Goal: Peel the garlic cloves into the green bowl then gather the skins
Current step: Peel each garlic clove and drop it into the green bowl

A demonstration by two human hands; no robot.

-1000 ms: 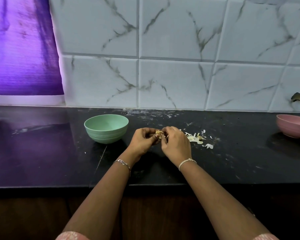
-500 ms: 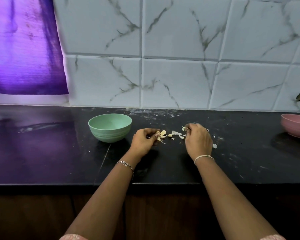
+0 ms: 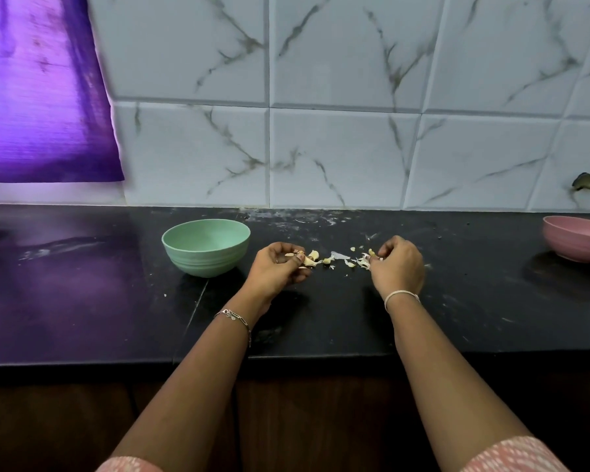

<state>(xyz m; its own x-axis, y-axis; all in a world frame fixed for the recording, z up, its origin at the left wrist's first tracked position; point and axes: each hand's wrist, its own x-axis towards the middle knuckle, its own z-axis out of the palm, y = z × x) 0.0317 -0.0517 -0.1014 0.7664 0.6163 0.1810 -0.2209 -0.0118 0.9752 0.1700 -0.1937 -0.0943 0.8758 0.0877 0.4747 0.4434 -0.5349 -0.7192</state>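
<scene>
**Both your hands pinching garlic, skins strewn between them**

Your left hand (image 3: 280, 267) has its fingers curled in and is pinching a garlic clove (image 3: 310, 259) at the fingertips. There's papery skin hanging off the clove, and it's held just over the bench (image 3: 82, 294). Your right hand (image 3: 397, 264) is curled too, pinching a small pale garlic scrap (image 3: 372, 252) between thumb and fingers. Skin or a bit of clove, I honestly can't tell at this size. The two hands are apart, and a loose trail of garlic skins (image 3: 341, 257) lies on the dark bench between them, thicker near your right fingertips.

The green bowl (image 3: 201, 262) sits upright on the bench just left of your left hand, close but not touching. Over at the right edge there's a pink bowl (image 3: 574, 245), partly cut off by the frame and well apart from the rest.

You've got a chain bracelet (image 3: 234, 318) on the left wrist and a pale band (image 3: 401, 294) on the right.

Behind the bench is a white marble-look tiled wall (image 3: 338, 148), with a dark chipped spot (image 3: 588, 182) low on the right, above the pink bowl. A purple curtain (image 3: 41, 97) hangs at the upper left and throws a purple sheen over the left part of the bench. There are whitish smears along the bench's back edge.
</scene>
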